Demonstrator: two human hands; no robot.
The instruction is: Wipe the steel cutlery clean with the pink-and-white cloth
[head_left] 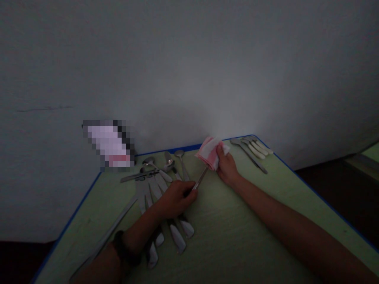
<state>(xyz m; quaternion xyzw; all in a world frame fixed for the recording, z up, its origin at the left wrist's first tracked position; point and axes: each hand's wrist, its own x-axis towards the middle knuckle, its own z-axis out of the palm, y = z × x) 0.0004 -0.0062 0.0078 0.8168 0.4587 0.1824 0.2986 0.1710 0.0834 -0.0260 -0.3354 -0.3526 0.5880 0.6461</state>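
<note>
My left hand (179, 199) is closed round the handle of a metal utensil (201, 176), which slants up to the right. The utensil's far end is hidden inside a pink and white cloth (211, 152). My right hand (226, 165) grips that cloth, wrapped about the utensil. Under and beyond my left hand lie several metal knives (177, 236), fanned out on the table. A spoon (181, 159) and other spoons (149, 161) rest behind them, near the back edge.
The pale green table (237, 236) has a blue edge and stands against a grey wall (189, 71). Several white-handled utensils (257, 148) and a long metal one (251, 156) lie at the back right. A long metal strip (106, 236) lies at left, below a blurred-out upright object (108, 144).
</note>
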